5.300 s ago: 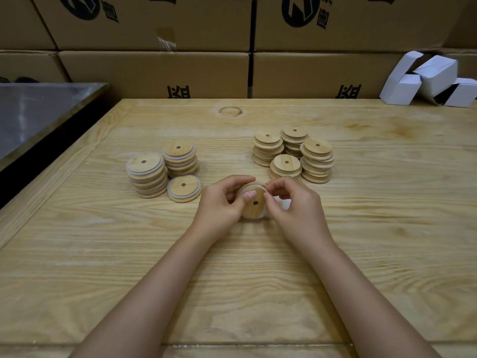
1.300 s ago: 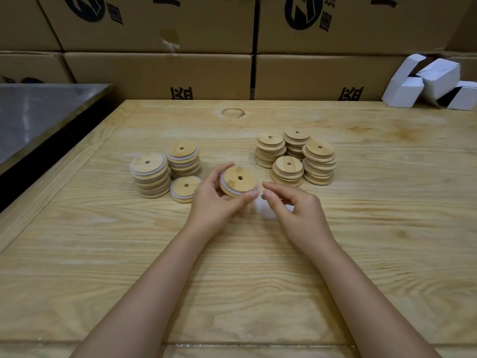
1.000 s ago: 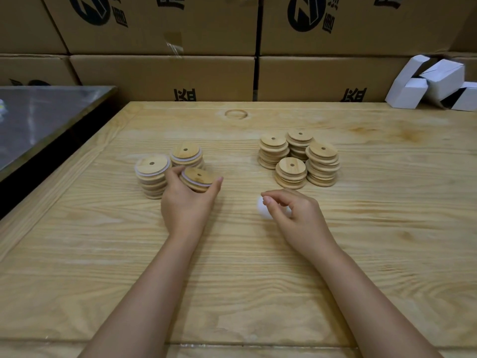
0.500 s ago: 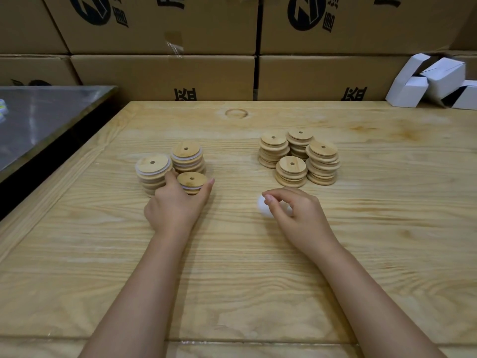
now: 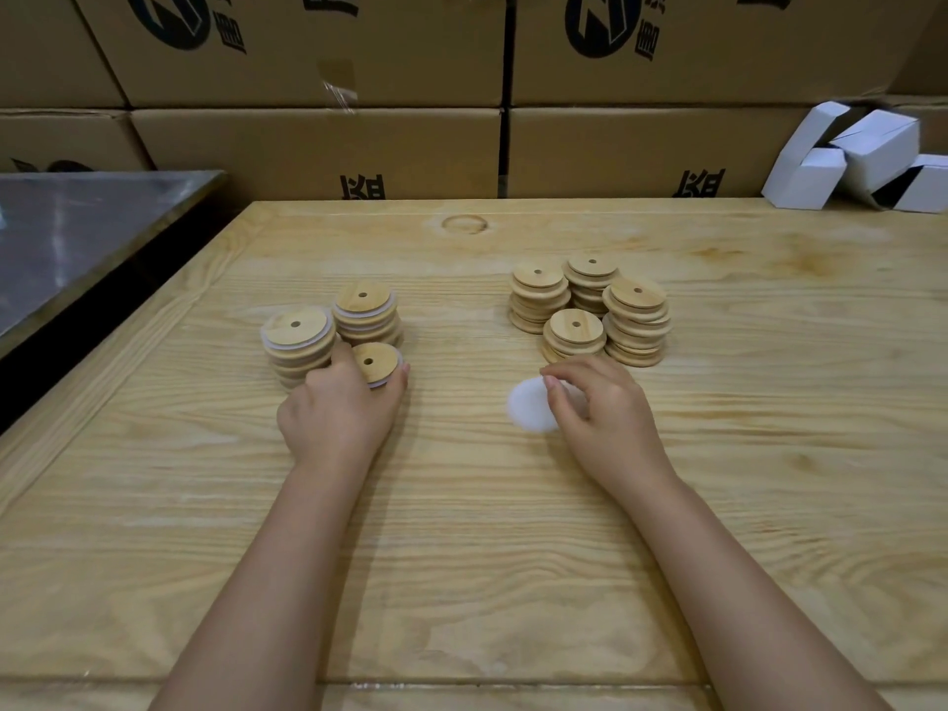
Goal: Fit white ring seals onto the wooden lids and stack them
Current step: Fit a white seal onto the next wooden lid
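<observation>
Head view: the left hand's (image 5: 338,413) thumb and fingertips (image 5: 404,371) curl round the rim of a sealed lid (image 5: 376,362), thumb on its left edge and a fingertip on its right. The lid lies flat on top of a short stack with a white edge showing beneath it; the rest of that stack is hidden behind the hand. The right hand (image 5: 605,418) has its fingers (image 5: 550,382) bent down onto the white ring seals (image 5: 531,410), pinching them at their upper right edge. The seals lie on the wooden table (image 5: 461,531) and reach out left of the fingertips. They show only as a blurred white patch, so I cannot tell how many there are.

Taking the round knot (image 5: 464,224) in the tabletop as the marker, the held lid is nearer the camera and to its left, and the seals are nearer the camera and slightly to its right. Two taller sealed stacks (image 5: 365,318) stand just beside the held lid, between it and the knot's left side. Four stacks of bare lids (image 5: 637,320) cluster to the knot's right, just beyond the right hand. Cardboard boxes (image 5: 318,151) rise behind the knot, their printing cut off by the frame. Small white cartons (image 5: 862,161) sit far to its right, and a metal surface (image 5: 77,233) far to its left.
</observation>
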{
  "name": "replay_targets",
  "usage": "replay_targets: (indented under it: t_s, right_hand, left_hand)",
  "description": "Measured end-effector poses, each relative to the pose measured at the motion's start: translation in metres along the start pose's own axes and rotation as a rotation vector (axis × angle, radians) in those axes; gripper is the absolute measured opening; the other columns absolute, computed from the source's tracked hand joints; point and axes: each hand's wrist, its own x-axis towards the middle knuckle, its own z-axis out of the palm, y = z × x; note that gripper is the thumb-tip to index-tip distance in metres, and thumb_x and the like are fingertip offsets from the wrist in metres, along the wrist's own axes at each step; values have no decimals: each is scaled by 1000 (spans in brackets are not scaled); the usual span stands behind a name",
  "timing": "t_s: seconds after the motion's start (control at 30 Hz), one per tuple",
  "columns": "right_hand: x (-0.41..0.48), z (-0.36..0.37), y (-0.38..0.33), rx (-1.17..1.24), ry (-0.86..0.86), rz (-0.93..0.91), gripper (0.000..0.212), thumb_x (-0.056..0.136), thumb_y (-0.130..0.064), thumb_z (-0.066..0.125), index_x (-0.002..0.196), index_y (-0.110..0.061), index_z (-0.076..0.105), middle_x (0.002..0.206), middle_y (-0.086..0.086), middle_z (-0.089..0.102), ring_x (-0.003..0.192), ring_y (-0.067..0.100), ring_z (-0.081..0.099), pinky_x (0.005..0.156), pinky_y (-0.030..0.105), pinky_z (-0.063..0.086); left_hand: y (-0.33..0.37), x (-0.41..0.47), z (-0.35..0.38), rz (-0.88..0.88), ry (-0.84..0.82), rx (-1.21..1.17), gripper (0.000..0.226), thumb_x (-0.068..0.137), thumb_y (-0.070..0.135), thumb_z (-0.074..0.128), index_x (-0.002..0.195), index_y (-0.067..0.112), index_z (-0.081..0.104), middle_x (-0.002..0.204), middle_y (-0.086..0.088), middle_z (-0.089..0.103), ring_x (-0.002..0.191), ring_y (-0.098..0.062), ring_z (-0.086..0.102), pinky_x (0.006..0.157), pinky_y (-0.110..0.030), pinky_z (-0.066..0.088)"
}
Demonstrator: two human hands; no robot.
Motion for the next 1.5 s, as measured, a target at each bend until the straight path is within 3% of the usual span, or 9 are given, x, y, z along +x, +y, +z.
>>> replay_targets:
  t_s: [0.23,0.4,0.63,0.73,0.9,1.03,1.13,1.4,1.5]
  right_hand:
    - [10,4,25,-142,-168,125,54,96,-37,43,145,-19,31,153,-5,28,139,18,25,112,31,19]
    - [9,10,30,-207,-249,154,59,96,-51,28,149,-33,9,156,-18,7,140,15,14,112,33,12]
    - [10,8,28,-158,-102,137,49,98,-32,39,144,-16,34,148,-1,30,132,23,30,109,32,24]
    - [14,6,29,49,7,173,36,97,-12,45,131,-2,50,135,6,42,123,17,42,98,11,26]
    - [18,-2,35,409,152,423,25,94,-8,51,114,-10,66,127,-6,46,109,-1,44,78,-4,31]
    - [20,-4,35,655,176,597,20,92,-10,56,107,-11,69,125,-2,57,119,9,51,101,24,40]
    - [20,-5,32,793,189,707,18,90,-7,58,103,-10,70,112,0,67,109,13,60,93,27,49]
    - [20,-8,33,879,131,719,17,90,-8,58,92,-18,72,105,-1,70,76,-3,63,62,11,49]
    - [19,-8,32,870,109,693,17,92,-12,57,96,-19,72,109,1,70,86,4,63,70,14,50]
  left_hand:
    - [0,-1,-1,47,25,-16,53,80,62,55,109,18,54,91,-20,66,92,-40,62,67,-36,34]
    - [3,-1,-6,117,126,-77,53,83,64,47,108,19,57,75,-19,66,78,-41,64,63,-36,38]
    - [29,-29,-4,731,330,-422,24,86,25,53,75,11,70,42,1,51,35,-21,50,35,-26,41]
    - [41,-39,1,807,263,-489,22,84,23,55,73,11,71,41,3,49,35,-18,49,33,-22,38]
    - [40,-39,-2,703,143,-546,28,84,28,51,74,10,70,44,9,38,37,-16,43,41,-18,36]
    - [39,-37,-3,589,79,-585,33,85,33,48,76,11,70,49,14,31,43,-8,33,47,-18,32]
    - [41,-36,0,582,43,-596,33,85,34,48,76,11,70,49,13,32,43,-9,34,48,-20,32]
    - [42,-30,8,494,-59,-641,24,84,28,54,79,11,70,44,13,36,45,-12,40,50,-28,37]
    - [42,-29,7,480,-72,-659,24,84,29,54,80,11,70,44,12,37,45,-12,39,50,-30,38]
